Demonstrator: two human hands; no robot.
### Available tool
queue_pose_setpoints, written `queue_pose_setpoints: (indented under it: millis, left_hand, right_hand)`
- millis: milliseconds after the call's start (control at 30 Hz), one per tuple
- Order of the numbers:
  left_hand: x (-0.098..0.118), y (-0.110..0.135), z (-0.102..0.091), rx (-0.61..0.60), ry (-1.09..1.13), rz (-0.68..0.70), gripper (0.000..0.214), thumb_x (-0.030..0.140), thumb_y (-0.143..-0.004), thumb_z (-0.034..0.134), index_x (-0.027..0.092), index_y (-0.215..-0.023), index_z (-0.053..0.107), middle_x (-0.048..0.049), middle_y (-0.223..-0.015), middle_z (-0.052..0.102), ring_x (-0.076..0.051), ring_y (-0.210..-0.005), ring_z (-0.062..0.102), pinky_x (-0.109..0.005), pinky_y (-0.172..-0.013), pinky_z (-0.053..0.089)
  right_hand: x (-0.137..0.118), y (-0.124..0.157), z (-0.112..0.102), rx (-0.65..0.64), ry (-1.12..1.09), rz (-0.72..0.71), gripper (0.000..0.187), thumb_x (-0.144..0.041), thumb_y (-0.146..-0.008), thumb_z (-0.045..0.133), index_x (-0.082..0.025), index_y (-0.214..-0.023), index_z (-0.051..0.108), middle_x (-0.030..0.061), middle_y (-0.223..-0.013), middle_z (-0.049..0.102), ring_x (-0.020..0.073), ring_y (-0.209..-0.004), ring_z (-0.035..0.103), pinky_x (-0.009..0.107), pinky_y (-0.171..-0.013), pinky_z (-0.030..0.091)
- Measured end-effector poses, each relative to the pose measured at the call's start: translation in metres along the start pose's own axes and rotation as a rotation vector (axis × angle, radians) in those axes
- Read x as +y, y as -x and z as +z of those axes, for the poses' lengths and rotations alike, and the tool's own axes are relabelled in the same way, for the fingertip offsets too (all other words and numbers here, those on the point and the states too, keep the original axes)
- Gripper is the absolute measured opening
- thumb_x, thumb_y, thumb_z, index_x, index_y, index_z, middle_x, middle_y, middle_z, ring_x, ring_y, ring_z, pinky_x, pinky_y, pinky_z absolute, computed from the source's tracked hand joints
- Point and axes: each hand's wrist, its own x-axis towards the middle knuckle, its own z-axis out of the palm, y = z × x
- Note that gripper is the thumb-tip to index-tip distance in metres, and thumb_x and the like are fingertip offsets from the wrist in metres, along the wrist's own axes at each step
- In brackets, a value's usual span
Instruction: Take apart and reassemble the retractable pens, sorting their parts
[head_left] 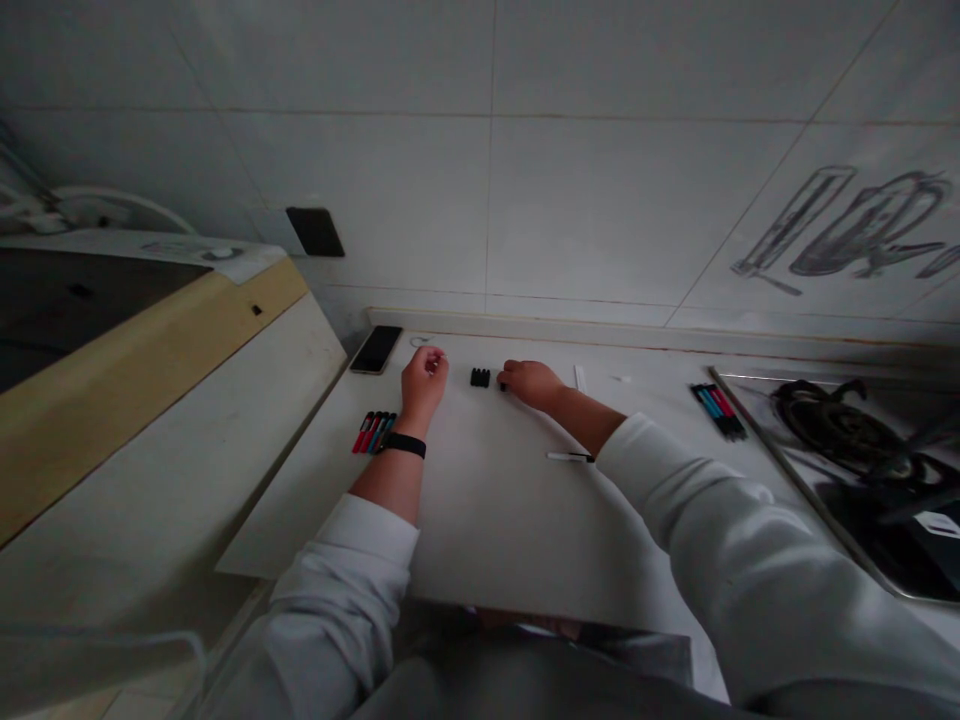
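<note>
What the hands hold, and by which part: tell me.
The right hand holds a small black piece, gripped part hidden. For the left hand, cannot be told.

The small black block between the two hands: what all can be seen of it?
The small black block is dark all over and looks like plastic, with a notched, ridged upper edge. Whether it is one piece or several set side by side is too small to tell. It sits on the white tabletop, between the left hand and the right hand, closer to the right. Neither hand touches it; only the tabletop seems to.
</note>
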Motion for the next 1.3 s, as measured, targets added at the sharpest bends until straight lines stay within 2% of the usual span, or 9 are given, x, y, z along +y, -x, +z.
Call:
queue_pose_setpoints:
  millis: [133, 333, 433, 600, 700, 767, 867, 1033, 1300]
  left_hand:
    - [0.003, 0.001, 0.001, -0.026, 0.01, -0.011, 0.016, 0.034, -0.091, 0.06, 0.022, -0.1, 0.065, -0.0029, -0.091, 0.071, -0.016, -0.08, 0.064, -0.028, -0.08, 0.052]
    - [0.014, 0.005, 0.007, -0.141, 0.111, 0.036, 0.017, 0.036, -0.089, 0.063, 0.02, -0.095, 0.064, -0.0032, -0.09, 0.071, -0.015, -0.079, 0.064, -0.027, -0.078, 0.051]
    - [0.027, 0.014, 0.013, -0.232, 0.164, 0.052, 0.016, 0.034, -0.088, 0.065, 0.02, -0.097, 0.064, -0.0033, -0.092, 0.072, -0.014, -0.077, 0.065, -0.026, -0.074, 0.05]
    - [0.052, 0.046, 0.029, -0.468, 0.358, 0.063, 0.013, 0.028, -0.087, 0.066, 0.019, -0.096, 0.064, -0.0032, -0.087, 0.072, -0.014, -0.08, 0.067, -0.025, -0.073, 0.05]
    - [0.062, 0.066, 0.037, -0.608, 0.391, 0.062, 0.012, 0.026, -0.086, 0.068, 0.018, -0.094, 0.065, -0.0034, -0.088, 0.072, -0.014, -0.081, 0.067, -0.026, -0.076, 0.051]
    - [0.066, 0.075, 0.039, -0.656, 0.391, 0.058, 0.013, 0.027, -0.085, 0.07, 0.018, -0.094, 0.066, -0.003, -0.087, 0.071, -0.014, -0.08, 0.066, -0.027, -0.077, 0.052]
    - [0.069, 0.079, 0.04, -0.663, 0.381, 0.045, 0.015, 0.027, -0.084, 0.073, 0.018, -0.095, 0.068, -0.0035, -0.089, 0.072, -0.015, -0.082, 0.067, -0.029, -0.08, 0.054]
    - [0.069, 0.076, 0.037, -0.635, 0.365, 0.027, 0.017, 0.03, -0.085, 0.074, 0.018, -0.096, 0.07, -0.0051, -0.093, 0.075, -0.017, -0.086, 0.07, -0.032, -0.085, 0.056]
    - [0.074, 0.079, 0.035, -0.63, 0.321, 0.035, 0.018, 0.034, -0.086, 0.074, 0.018, -0.094, 0.072, -0.005, -0.091, 0.077, -0.019, -0.087, 0.072, -0.033, -0.084, 0.057]
  right_hand:
    - [0.001, 0.008, -0.004, 0.085, 0.044, -0.088, 0.029, -0.019, -0.103, 0.043, -0.015, -0.116, 0.069, 0.0172, -0.122, 0.065, 0.027, -0.109, 0.06, 0.033, -0.084, 0.043]
    - [-0.005, 0.06, -0.019, 0.287, -0.207, 0.073, 0.026, -0.029, -0.105, 0.045, -0.017, -0.121, 0.061, 0.0129, -0.112, 0.071, 0.023, -0.096, 0.064, 0.031, -0.083, 0.043]
    - [-0.008, 0.091, -0.019, 0.366, -0.317, 0.087, 0.024, -0.029, -0.102, 0.048, -0.019, -0.119, 0.063, 0.0109, -0.106, 0.073, 0.0217, -0.089, 0.065, 0.03, -0.078, 0.044]
    - [-0.012, 0.115, 0.007, 0.545, -0.527, 0.134, 0.023, -0.029, -0.101, 0.053, -0.021, -0.116, 0.069, 0.0098, -0.11, 0.074, 0.0192, -0.084, 0.068, 0.03, -0.079, 0.05]
    - [-0.013, 0.117, 0.027, 0.586, -0.641, 0.198, 0.025, -0.03, -0.101, 0.054, -0.022, -0.118, 0.07, 0.0088, -0.11, 0.076, 0.0198, -0.086, 0.07, 0.031, -0.08, 0.053]
    - [-0.013, 0.117, 0.035, 0.601, -0.698, 0.211, 0.025, -0.028, -0.1, 0.055, -0.023, -0.118, 0.071, 0.0083, -0.11, 0.076, 0.0207, -0.092, 0.071, 0.031, -0.081, 0.054]
    - [-0.013, 0.118, 0.039, 0.618, -0.746, 0.213, 0.026, -0.024, -0.099, 0.054, -0.023, -0.118, 0.071, 0.0081, -0.114, 0.075, 0.0208, -0.096, 0.071, 0.031, -0.082, 0.055]
    - [-0.017, 0.122, 0.034, 0.595, -0.753, 0.227, 0.02, -0.024, -0.097, 0.058, -0.021, -0.111, 0.072, 0.0066, -0.102, 0.077, 0.0178, -0.08, 0.069, 0.03, -0.078, 0.054]
    - [-0.02, 0.123, 0.032, 0.606, -0.768, 0.173, 0.021, -0.025, -0.097, 0.057, -0.021, -0.111, 0.072, 0.006, -0.099, 0.077, 0.0168, -0.078, 0.068, 0.028, -0.075, 0.053]
